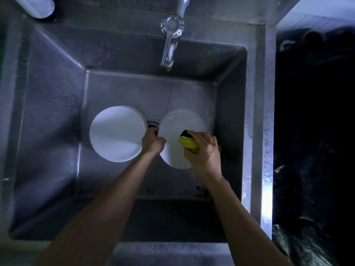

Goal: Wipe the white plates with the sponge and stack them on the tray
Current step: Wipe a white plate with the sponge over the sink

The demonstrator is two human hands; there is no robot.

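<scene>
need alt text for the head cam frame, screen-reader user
Seen from above, two bare hands work over a steel sink: the left hand grips the rim of a white plate while the right hand presses a yellow sponge onto it. Another stack of white plates sits to its left, below the faucet.

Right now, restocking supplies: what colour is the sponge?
Yellow with a black side; head view.

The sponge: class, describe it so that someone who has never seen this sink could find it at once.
Look into the steel sink, below the tap, to the right-hand pile of white plates. The sponge is pressed on the top plate, gripped by the right hand. It is the only yellow thing there, with a dark end.
</scene>
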